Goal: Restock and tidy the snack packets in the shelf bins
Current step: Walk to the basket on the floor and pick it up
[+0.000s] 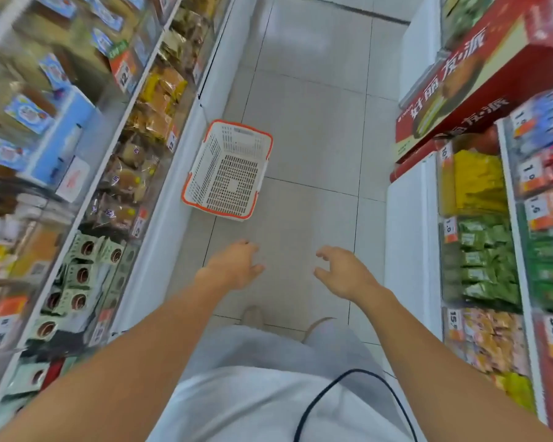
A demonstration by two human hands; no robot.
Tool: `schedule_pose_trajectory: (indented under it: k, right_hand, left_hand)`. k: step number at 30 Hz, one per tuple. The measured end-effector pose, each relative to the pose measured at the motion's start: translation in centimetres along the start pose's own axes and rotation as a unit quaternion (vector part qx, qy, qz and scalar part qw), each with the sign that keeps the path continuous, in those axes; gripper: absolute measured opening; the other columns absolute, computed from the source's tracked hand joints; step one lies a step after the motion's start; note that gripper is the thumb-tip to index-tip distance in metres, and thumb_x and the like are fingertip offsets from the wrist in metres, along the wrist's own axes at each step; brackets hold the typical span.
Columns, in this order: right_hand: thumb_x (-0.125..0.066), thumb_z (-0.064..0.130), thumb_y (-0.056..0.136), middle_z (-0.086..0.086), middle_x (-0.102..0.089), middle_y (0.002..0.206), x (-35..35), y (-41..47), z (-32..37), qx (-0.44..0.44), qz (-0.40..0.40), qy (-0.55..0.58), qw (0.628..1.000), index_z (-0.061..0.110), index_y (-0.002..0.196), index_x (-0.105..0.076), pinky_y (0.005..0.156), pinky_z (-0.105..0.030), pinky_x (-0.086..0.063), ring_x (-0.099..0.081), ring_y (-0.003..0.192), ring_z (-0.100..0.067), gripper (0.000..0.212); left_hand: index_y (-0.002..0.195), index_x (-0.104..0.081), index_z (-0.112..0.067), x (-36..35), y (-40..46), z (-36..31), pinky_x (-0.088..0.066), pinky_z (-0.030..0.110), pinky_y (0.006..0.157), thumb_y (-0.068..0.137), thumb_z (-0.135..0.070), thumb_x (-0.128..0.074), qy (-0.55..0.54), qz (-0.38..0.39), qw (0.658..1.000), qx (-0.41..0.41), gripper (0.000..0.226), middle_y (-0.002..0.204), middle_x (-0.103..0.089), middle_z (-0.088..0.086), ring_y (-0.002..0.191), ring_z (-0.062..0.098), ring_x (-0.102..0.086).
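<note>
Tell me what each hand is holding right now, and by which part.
Nothing is held. The left hand and right hand both hang over the floor with loosely curled fingers, apart from the empty basket ahead.

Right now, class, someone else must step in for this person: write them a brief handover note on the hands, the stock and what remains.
Left hand: open, holding nothing, out over the aisle floor.
Right hand: open, fingers loosely curled, also holding nothing.
White basket with orange rim: on the floor ahead, against the left shelf base; it looks empty.
Snack packets fill the left bins and right bins.
Done: cannot tell from this view.
Left: probably fetch the basket, then check the bins for gaps and untidy packets.
</note>
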State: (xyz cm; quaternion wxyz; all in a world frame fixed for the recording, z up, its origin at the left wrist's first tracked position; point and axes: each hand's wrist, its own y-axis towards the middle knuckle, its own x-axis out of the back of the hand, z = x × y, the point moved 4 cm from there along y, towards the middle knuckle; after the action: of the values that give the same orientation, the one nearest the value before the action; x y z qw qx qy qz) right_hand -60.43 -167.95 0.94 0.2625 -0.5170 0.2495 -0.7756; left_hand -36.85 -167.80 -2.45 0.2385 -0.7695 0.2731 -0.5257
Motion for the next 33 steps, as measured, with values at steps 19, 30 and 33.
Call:
schedule_pose_trajectory:
  k: [19, 30, 33]
  right_hand:
    - [-0.056, 0.035, 0.098, -0.009, -0.058, 0.134, 17.9, 41.5, 13.0, 0.186, 0.209, -0.328, 0.902, 0.019, 0.140, -0.050, 0.099, -0.039, -0.048, -0.057, 0.118, -0.030, 0.045]
    - [-0.081, 0.035, 0.080, -0.003, -0.063, 0.127, 10.7, 73.5, 16.7, 0.044, 0.141, -0.114, 0.983, 0.017, 0.128, -0.058, 0.090, -0.042, -0.056, -0.065, 0.104, -0.025, 0.056]
    - [-0.082, 0.040, 0.079, -0.008, -0.052, 0.141, 6.8, 84.2, 16.3, 0.106, 0.059, -0.224, 0.967, 0.012, 0.141, -0.045, 0.101, -0.043, -0.049, -0.054, 0.124, -0.030, 0.078]
  left_hand:
    - [0.137, -0.049, -0.034, 12.2, 23.6, 6.5, -0.050, 0.043, 0.097, 0.077, -0.066, -0.041, -0.362, -0.123, 0.875, 0.297, 0.068, 0.141, -0.054, 0.003, 0.123, 0.029, -0.055]
    - [0.148, -0.037, -0.009, -0.7, 41.4, 17.4, -0.042, 0.037, 0.102, 0.090, -0.039, -0.068, -0.624, -0.193, 0.517, 0.553, 0.072, 0.147, -0.047, 0.014, 0.130, 0.032, -0.050]
    - [0.152, -0.028, -0.008, -5.7, 47.4, 21.8, -0.041, 0.043, 0.105, 0.087, -0.033, -0.073, -0.610, -0.242, 0.467, 0.592, 0.083, 0.153, -0.039, 0.014, 0.136, 0.033, -0.044]
